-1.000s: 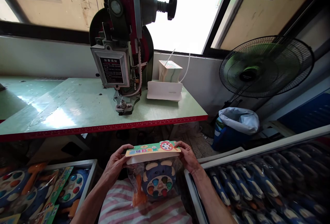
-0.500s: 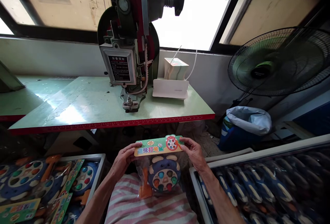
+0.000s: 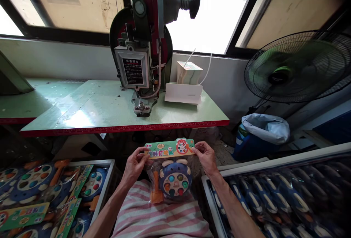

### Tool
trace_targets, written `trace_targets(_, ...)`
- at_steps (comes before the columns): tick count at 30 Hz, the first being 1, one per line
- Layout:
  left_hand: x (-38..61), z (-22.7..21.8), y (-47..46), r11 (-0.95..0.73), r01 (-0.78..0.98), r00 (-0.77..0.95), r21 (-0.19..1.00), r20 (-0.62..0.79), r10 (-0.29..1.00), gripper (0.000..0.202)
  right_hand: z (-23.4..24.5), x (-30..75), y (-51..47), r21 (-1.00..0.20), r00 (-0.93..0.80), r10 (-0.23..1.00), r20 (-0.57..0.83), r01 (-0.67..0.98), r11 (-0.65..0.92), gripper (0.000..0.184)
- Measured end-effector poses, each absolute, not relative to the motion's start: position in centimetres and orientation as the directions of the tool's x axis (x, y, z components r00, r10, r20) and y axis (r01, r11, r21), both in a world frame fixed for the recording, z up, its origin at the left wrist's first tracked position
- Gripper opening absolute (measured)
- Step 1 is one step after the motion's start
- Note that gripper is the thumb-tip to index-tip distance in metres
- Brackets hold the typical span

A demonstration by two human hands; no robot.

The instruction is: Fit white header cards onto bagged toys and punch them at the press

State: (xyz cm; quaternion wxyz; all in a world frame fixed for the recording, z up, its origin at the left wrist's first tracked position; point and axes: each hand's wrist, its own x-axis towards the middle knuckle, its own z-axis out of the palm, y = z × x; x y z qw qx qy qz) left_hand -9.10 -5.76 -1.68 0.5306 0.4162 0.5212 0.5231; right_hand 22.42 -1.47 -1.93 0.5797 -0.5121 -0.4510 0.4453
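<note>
At lower centre, left hand (image 3: 135, 164) and right hand (image 3: 206, 157) pinch a printed header card (image 3: 169, 148) by opposite ends (presumably to level it).

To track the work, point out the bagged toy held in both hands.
The toy above the striped cloth: the left hand and right hand pinch its card at opposite ends. The other toys are in the left tray and right tray.
</note>
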Motion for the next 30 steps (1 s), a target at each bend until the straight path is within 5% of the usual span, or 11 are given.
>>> trace_targets(17, -13.8, 6.9, 2.0, -0.201, 0.034, -0.255, 0.979, 0.203, 0.945, 0.035, 6.2, 17.0, 8.6, -0.969, 0.094, 0.989, 0.117, -0.206, 0.134, 0.052)
trace_targets(30, -16.8, 11.1, 13.0, -0.224, -0.04, -0.267, 0.974, 0.206, 0.941, 0.032, 9.9, 13.9, 18.4, -0.978, 0.081, 0.986, 0.147, -0.138, 0.157, 0.049)
